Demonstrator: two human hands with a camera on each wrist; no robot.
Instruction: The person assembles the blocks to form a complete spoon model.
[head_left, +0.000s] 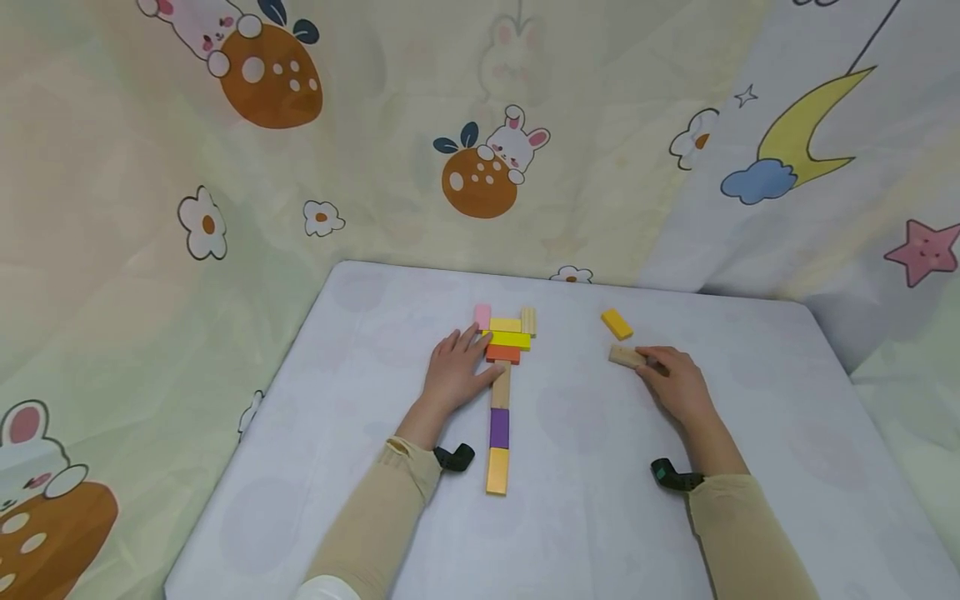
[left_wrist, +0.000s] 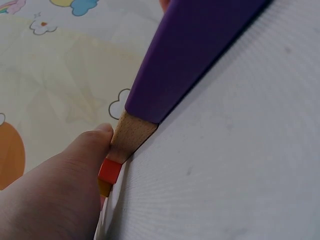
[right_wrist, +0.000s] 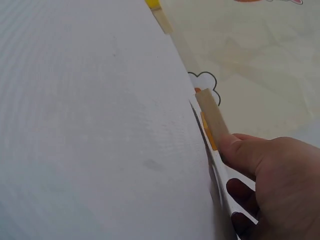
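Observation:
A figure of wooden blocks lies on the table. Its stem has an orange-yellow block (head_left: 497, 472) nearest me, then a purple block (head_left: 499, 428) and a plain wood block (head_left: 501, 387). Above them come a red-orange block (head_left: 503, 354), a bright yellow block (head_left: 512, 340) and a paler yellow one (head_left: 506, 324), flanked by a pink block (head_left: 482, 316) and a ridged pale block (head_left: 528, 321). My left hand (head_left: 454, 372) rests along the left side, fingers extended, thumb touching the plain wood block. Between thumb and fingers my right hand (head_left: 678, 383) pinches another plain wood block (right_wrist: 212, 116).
A loose orange-yellow block (head_left: 617, 324) lies just beyond the right hand's block. The white table (head_left: 585, 517) ends at a back edge against a printed cloth backdrop (head_left: 375, 150). Dark wrist cameras sit on the left wrist (head_left: 455, 457) and right wrist (head_left: 675, 477).

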